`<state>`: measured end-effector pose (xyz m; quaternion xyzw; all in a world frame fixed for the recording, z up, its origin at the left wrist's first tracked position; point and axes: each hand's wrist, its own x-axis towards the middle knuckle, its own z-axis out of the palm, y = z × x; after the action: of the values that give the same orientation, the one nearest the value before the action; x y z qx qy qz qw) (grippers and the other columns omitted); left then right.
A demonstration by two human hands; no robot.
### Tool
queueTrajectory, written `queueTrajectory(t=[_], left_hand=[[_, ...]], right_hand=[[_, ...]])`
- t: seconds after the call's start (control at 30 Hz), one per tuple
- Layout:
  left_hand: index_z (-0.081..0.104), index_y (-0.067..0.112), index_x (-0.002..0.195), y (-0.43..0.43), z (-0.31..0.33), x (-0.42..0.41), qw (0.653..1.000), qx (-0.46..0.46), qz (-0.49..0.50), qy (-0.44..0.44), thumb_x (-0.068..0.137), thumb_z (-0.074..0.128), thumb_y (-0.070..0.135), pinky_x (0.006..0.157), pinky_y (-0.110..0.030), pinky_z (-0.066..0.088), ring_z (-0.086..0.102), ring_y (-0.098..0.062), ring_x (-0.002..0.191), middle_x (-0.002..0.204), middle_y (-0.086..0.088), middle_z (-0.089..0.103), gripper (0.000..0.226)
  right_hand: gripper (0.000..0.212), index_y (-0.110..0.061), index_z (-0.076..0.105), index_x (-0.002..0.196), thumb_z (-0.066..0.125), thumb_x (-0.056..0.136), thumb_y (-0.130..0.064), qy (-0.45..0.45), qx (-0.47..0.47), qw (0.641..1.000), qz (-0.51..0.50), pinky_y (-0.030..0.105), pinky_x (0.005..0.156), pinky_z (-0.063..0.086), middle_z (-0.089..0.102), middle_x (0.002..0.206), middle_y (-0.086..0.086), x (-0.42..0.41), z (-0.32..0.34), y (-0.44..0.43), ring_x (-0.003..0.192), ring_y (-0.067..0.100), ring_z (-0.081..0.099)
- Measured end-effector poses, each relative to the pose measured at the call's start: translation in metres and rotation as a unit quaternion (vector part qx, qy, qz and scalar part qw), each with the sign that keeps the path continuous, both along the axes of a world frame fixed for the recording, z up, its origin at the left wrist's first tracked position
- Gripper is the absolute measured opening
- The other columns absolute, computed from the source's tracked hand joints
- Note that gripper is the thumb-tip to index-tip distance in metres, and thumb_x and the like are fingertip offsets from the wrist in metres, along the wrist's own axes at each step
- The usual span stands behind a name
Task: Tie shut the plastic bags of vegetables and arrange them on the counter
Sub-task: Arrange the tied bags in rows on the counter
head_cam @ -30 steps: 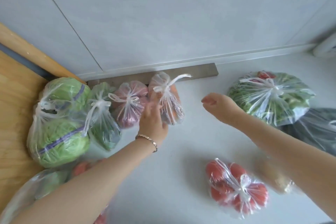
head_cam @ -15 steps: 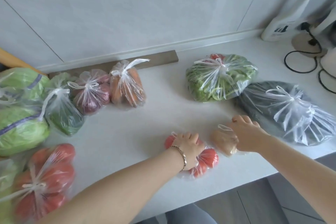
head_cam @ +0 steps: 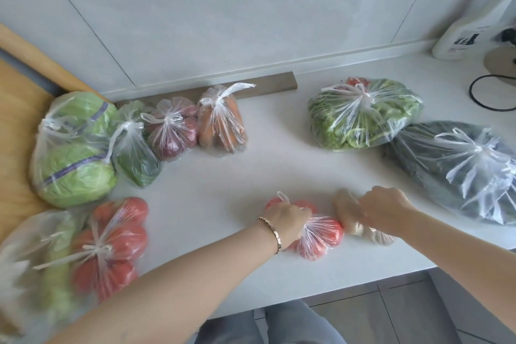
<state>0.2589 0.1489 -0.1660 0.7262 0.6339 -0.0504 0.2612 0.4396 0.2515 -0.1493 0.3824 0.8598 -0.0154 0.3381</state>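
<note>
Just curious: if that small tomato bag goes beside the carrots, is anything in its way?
Nothing visible does. The left hand grips the small tomato bag; only bare counter lies between it and the carrot bag. The right hand grips a pale bag alongside.

Bare counter (head_cam: 265, 165) strip through the middle; hemmed left by carrot bag (head_cam: 222, 127) and large tomato bag (head_cam: 111, 246), right by lettuce bag (head_cam: 363, 117) and dark bag (head_cam: 458, 167).
</note>
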Motion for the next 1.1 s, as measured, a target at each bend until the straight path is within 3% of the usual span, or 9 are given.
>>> queueTrajectory(t=[0.2, 0.27, 0.37, 0.5, 0.63, 0.73, 0.83, 1.0, 1.1], left_hand=[[0.059, 0.011, 0.095, -0.036, 0.019, -0.078, 0.971, 0.038, 0.227, -0.07, 0.081, 0.048, 0.013, 0.071, -0.032, 0.041, 0.059, -0.034, 0.093, 0.099, -0.014, 0.067, 0.017], [0.056, 0.014, 0.077, -0.048, 0.02, -0.108, 0.948, 0.046, 0.304, -0.083, 0.079, 0.051, 0.012, 0.064, -0.031, 0.035, 0.058, -0.034, 0.085, 0.088, -0.013, 0.067, 0.006], [0.04, 0.018, 0.06, -0.061, 0.015, -0.151, 0.901, 0.04, 0.42, -0.105, 0.078, 0.054, 0.012, 0.057, -0.027, 0.026, 0.047, -0.028, 0.068, 0.062, -0.003, 0.052, 0.023], [0.037, 0.014, 0.059, -0.066, 0.011, -0.193, 0.837, 0.079, 0.529, -0.118, 0.079, 0.054, 0.011, 0.059, -0.027, 0.03, 0.041, -0.024, 0.065, 0.058, -0.003, 0.043, 0.026], [0.042, 0.012, 0.065, -0.06, 0.009, -0.215, 0.781, 0.105, 0.601, -0.137, 0.08, 0.052, 0.013, 0.065, -0.029, 0.038, 0.05, -0.029, 0.072, 0.07, -0.008, 0.053, 0.018], [0.049, 0.012, 0.078, -0.058, 0.004, -0.225, 0.749, 0.108, 0.634, -0.159, 0.079, 0.051, 0.013, 0.074, -0.037, 0.051, 0.06, -0.033, 0.078, 0.085, -0.016, 0.063, 0.002], [0.051, 0.01, 0.087, -0.057, 0.001, -0.231, 0.757, 0.08, 0.628, -0.162, 0.08, 0.05, 0.013, 0.078, -0.036, 0.05, 0.06, -0.033, 0.082, 0.094, -0.017, 0.064, 0.008], [0.04, 0.005, 0.114, -0.049, 0.012, -0.233, 0.846, -0.021, 0.528, -0.065, 0.085, 0.051, 0.017, 0.083, -0.038, 0.046, 0.055, -0.033, 0.097, 0.111, -0.018, 0.054, 0.033], [0.039, 0.008, 0.118, -0.032, 0.032, -0.215, 0.901, 0.026, 0.43, 0.06, 0.082, 0.057, 0.024, 0.094, -0.04, 0.04, 0.043, -0.034, 0.112, 0.123, -0.017, 0.041, 0.043]], right_hand=[[0.043, -0.02, 0.059, 0.109, 0.047, 0.084, -0.053, 0.094, -0.093, 0.967, -0.216, 0.026, 0.079, 0.046, 0.062, 0.107, -0.002, -0.047, 0.0, -0.021, 0.099, 0.018, 0.058], [0.042, -0.014, 0.057, 0.11, 0.051, 0.086, -0.047, 0.13, -0.114, 0.953, -0.248, 0.026, 0.075, 0.042, 0.061, 0.106, 0.003, -0.074, -0.004, -0.031, 0.098, 0.021, 0.057], [0.038, -0.006, 0.056, 0.108, 0.055, 0.086, -0.037, 0.195, -0.152, 0.922, -0.299, 0.025, 0.073, 0.037, 0.057, 0.098, 0.005, -0.125, -0.008, -0.045, 0.092, 0.02, 0.054], [0.025, -0.004, 0.062, 0.098, 0.047, 0.089, -0.021, 0.27, -0.174, 0.888, -0.329, 0.023, 0.067, 0.037, 0.056, 0.087, 0.005, -0.192, -0.006, -0.055, 0.082, 0.019, 0.053], [0.024, -0.014, 0.054, 0.059, 0.052, 0.083, -0.009, 0.339, -0.198, 0.846, -0.36, 0.007, 0.05, 0.036, 0.056, 0.067, -0.006, -0.248, 0.001, -0.057, 0.066, 0.011, 0.052], [0.013, -0.012, 0.055, 0.07, 0.057, 0.082, -0.017, 0.347, -0.193, 0.841, -0.368, 0.022, 0.059, 0.039, 0.056, 0.081, 0.003, -0.285, 0.001, -0.057, 0.072, 0.017, 0.053], [0.021, -0.008, 0.057, 0.099, 0.054, 0.087, -0.025, 0.351, -0.175, 0.843, -0.367, 0.028, 0.069, 0.039, 0.058, 0.097, 0.008, -0.303, -0.001, -0.055, 0.093, 0.027, 0.057], [0.033, -0.023, 0.044, 0.06, 0.042, 0.09, -0.01, 0.361, -0.237, 0.861, -0.268, 0.015, 0.053, 0.033, 0.04, 0.066, -0.009, -0.297, 0.011, -0.045, 0.061, 0.009, 0.043], [0.015, -0.021, 0.061, 0.082, 0.048, 0.085, -0.014, 0.377, -0.265, 0.849, -0.26, 0.018, 0.065, 0.041, 0.059, 0.082, -0.005, -0.265, 0.015, -0.031, 0.08, 0.017, 0.057]])
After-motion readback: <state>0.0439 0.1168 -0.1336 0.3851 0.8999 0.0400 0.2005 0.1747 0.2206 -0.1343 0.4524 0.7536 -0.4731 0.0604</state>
